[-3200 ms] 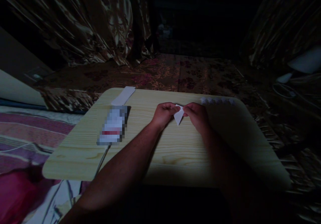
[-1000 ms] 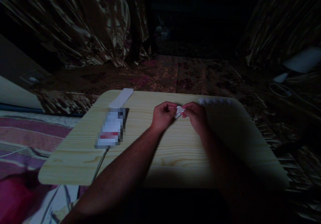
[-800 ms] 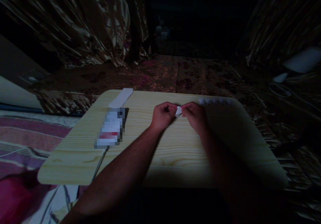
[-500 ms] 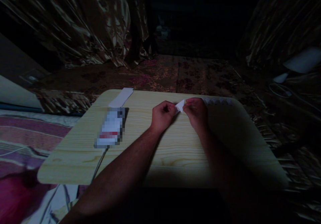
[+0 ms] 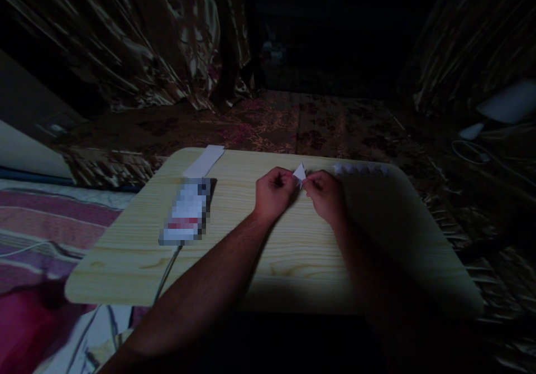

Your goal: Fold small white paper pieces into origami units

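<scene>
A small folded piece of white paper (image 5: 300,171), roughly triangular with its tip up, is held above the far middle of the wooden table (image 5: 234,206). My left hand (image 5: 274,192) pinches its left side, fingers curled in. From the right, my right hand (image 5: 327,195) grips its lower right edge between thumb and fingers. Part of the paper is hidden behind the fingertips. Beyond my right hand, several small folded paper pieces (image 5: 362,169) stand in a row along the far edge, dim in shadow.
Strips of white paper (image 5: 204,161) lie at the table's far left. Nearer sits a blurred-out phone-like object (image 5: 185,212), its cable (image 5: 167,273) running off the front edge. A striped bedcover (image 5: 50,223) is at left, a white lamp (image 5: 508,103) at far right.
The paper has turned so its tip points up instead of toward the upper right. My right hand's fingers have come down to its lower edge, uncovering more of the row behind.
</scene>
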Available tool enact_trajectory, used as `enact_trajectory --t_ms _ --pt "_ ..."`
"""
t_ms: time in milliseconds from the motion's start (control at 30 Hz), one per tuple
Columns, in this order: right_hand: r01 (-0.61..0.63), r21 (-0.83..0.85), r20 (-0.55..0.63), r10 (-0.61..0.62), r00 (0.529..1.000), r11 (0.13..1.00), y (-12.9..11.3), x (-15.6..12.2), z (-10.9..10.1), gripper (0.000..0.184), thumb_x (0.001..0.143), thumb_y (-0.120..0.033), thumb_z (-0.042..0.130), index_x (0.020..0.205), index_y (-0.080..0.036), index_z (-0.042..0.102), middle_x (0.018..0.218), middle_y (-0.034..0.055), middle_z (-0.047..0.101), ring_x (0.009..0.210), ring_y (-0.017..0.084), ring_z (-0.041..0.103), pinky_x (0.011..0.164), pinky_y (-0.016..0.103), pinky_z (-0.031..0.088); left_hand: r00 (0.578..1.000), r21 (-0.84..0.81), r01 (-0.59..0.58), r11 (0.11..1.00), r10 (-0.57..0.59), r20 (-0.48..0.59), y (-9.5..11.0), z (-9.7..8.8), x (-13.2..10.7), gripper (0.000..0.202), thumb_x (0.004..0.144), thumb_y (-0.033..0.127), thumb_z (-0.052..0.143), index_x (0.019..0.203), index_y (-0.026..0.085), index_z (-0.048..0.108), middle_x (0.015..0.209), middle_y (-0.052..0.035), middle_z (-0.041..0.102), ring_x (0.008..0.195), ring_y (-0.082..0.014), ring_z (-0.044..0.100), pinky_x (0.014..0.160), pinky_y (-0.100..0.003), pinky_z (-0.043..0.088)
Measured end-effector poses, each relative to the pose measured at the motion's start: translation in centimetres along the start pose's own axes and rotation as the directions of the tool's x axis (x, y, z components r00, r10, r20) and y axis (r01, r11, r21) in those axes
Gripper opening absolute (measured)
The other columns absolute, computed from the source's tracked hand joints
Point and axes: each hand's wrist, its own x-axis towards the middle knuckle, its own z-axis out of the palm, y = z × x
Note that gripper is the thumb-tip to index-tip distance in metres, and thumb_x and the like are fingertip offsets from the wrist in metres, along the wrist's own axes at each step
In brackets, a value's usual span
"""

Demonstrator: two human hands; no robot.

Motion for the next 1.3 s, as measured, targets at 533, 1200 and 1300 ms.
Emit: enact_trajectory --t_ms 533,1200,1300 --pt "0.057 -0.052 0.01 -0.057 0.998 0.997 0.3 -0.1 0.3 0.011 0.076 -0.03 0.061 0.07 -0.021 0.058 0.059 -0.0028 0.057 0.055 0.012 0.052 0.052 0.023 0.038 0.999 -0.002 0.035 0.999 -0.035 0.02 0.2 0.0 -0.1 0.015 0.075 0.029 0.065 0.076 0.015 0.07 0.066 -0.0013 0.067 0.058 -0.0108 0.056 0.056 -0.022 0.044" --pt "0.037 -0.043 0.062 -0.034 0.997 0.998 0.5 -0.3 0.1 0.02 0.079 -0.035 0.061 0.066 -0.021 0.058 0.061 -0.0001 0.063 0.056 0.014 0.056 0.052 0.024 0.04 0.992 -0.088 0.093 0.992 -0.086 0.089 1.1 0.0 -0.2 0.017 0.07 0.031 0.073 0.073 0.015 0.07 0.067 -0.0026 0.07 0.058 -0.0124 0.061 0.057 -0.024 0.048" --pt "0.029 -0.055 0.072 -0.025 0.997 0.998 0.7 -0.2 0.0 0.024 0.082 -0.039 0.059 0.066 -0.021 0.06 0.059 -0.0002 0.063 0.052 0.013 0.054 0.05 0.024 0.039 0.989 -0.126 0.121 0.985 -0.109 0.097 0.9 0.0 0.0 0.019 0.068 0.031 0.076 0.076 0.015 0.071 0.068 -0.0033 0.071 0.059 -0.0131 0.062 0.057 -0.024 0.049"
